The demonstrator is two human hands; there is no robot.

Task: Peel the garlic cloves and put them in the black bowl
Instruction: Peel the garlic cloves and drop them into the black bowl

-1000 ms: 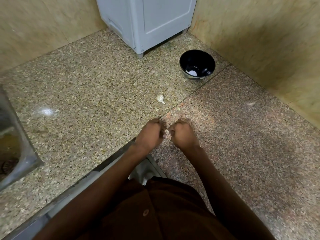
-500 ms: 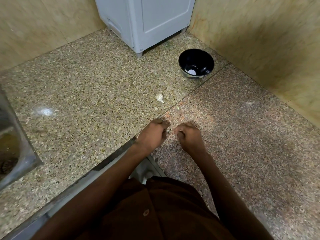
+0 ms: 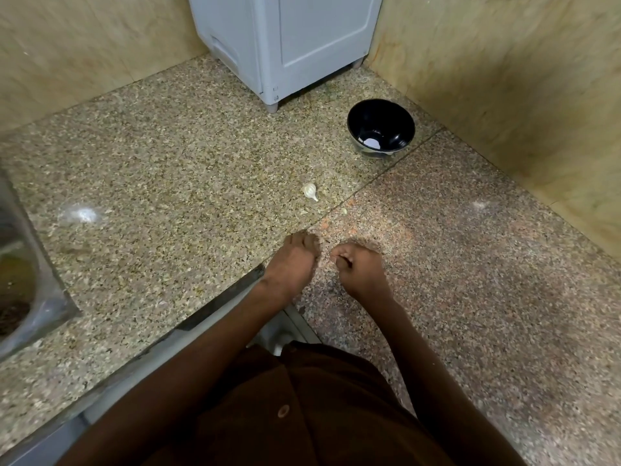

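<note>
Hands (image 3: pixel 324 264) now apart, garlic (image 3: pixel 310 191) beyond.

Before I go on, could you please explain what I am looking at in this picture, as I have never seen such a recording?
This is one view from a camera worn on a person's head, looking down at their own hands over a speckled stone counter. The left hand and right hand are both curled, close together; what they hold is hidden. Beyond them lies a small white garlic piece. Further back stands a round black bowl with something white inside, beside a grey plastic cabinet. A metal sink shows at left.
</note>
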